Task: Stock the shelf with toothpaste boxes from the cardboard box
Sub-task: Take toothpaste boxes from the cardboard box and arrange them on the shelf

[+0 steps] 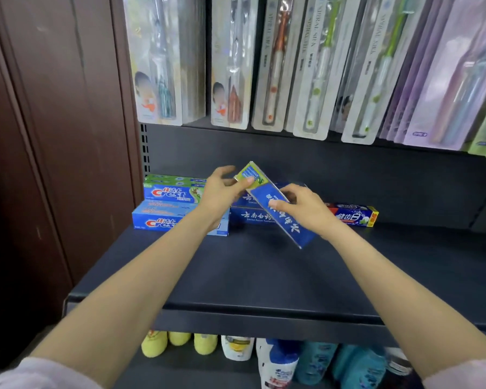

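Note:
A dark blue toothpaste box (278,209) with a yellow-green end is held tilted above the dark shelf (264,276). My left hand (222,195) grips its upper far end and my right hand (303,209) grips its middle. Behind it, blue toothpaste boxes with white lettering (253,217) are stacked. Two Crest boxes (169,204) are stacked at the left. A dark box with a yellow end (354,216) lies at the right. The cardboard box is not in view.
Packaged toothbrushes (278,66) hang above the shelf's back. A brown wooden panel (54,136) stands at the left. Bottles (278,363) and yellow items (177,343) fill the shelf below. The front half of the shelf is bare.

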`<action>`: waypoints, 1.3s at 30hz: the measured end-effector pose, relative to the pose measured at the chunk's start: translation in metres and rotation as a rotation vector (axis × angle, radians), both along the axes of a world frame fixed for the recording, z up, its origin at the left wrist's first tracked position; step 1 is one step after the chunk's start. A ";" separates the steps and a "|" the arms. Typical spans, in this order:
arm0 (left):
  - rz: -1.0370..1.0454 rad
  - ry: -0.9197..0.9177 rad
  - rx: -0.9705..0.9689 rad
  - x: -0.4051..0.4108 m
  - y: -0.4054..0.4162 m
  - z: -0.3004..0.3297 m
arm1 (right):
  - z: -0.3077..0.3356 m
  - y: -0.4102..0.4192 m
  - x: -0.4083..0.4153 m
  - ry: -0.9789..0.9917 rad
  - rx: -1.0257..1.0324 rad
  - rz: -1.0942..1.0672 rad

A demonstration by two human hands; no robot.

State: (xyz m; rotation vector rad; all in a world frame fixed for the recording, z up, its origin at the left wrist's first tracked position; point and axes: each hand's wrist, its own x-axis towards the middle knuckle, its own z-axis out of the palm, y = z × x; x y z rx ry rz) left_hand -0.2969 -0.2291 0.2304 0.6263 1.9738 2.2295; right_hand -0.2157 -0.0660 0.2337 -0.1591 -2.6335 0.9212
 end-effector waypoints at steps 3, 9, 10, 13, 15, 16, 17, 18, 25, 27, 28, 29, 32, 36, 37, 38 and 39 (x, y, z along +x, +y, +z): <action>-0.154 -0.016 -0.189 0.010 0.000 0.007 | -0.004 -0.009 -0.001 0.032 -0.385 -0.031; -0.463 0.010 -0.505 0.031 0.002 0.001 | -0.014 -0.013 -0.005 0.140 -0.416 -0.241; -0.420 0.052 -0.488 0.031 0.002 0.002 | -0.013 -0.012 -0.004 0.188 -0.315 -0.296; -0.293 0.302 -0.600 0.022 -0.001 0.004 | -0.002 -0.010 0.008 0.401 0.187 -0.319; -0.281 0.425 -0.704 0.014 -0.005 0.006 | 0.008 -0.004 0.013 0.371 0.540 -0.173; -0.299 0.457 -0.735 0.010 -0.006 0.007 | 0.012 -0.002 0.013 0.267 0.668 -0.087; -0.320 0.478 -0.760 0.007 -0.007 0.009 | 0.015 0.000 0.012 0.132 0.743 -0.022; -0.340 0.495 -0.777 0.006 -0.007 0.011 | 0.016 0.001 0.011 0.002 0.747 0.017; -0.019 0.671 -0.883 -0.014 -0.013 0.001 | 0.005 -0.004 0.001 -0.076 0.534 -0.104; 0.065 0.693 -1.071 -0.019 -0.024 -0.013 | 0.001 -0.003 -0.004 -0.076 0.578 -0.132; 0.088 0.693 -1.152 -0.020 -0.029 -0.020 | -0.002 -0.003 -0.007 -0.079 0.589 -0.138; 0.108 0.692 -1.210 -0.021 -0.032 -0.026 | -0.005 -0.004 -0.009 -0.082 0.604 -0.143; 0.146 0.677 -1.266 -0.025 -0.038 -0.033 | -0.015 -0.011 -0.018 -0.093 0.644 -0.151; 0.112 0.653 -1.273 -0.031 -0.039 -0.037 | -0.032 -0.020 -0.026 -0.023 0.713 -0.167; 0.102 0.652 -1.282 -0.033 -0.039 -0.039 | -0.037 -0.022 -0.027 0.002 0.754 -0.170; 0.102 0.655 -1.288 -0.033 -0.039 -0.041 | -0.042 -0.023 -0.029 0.010 0.783 -0.167; 0.106 0.655 -1.291 -0.034 -0.039 -0.042 | -0.046 -0.024 -0.031 0.003 0.791 -0.159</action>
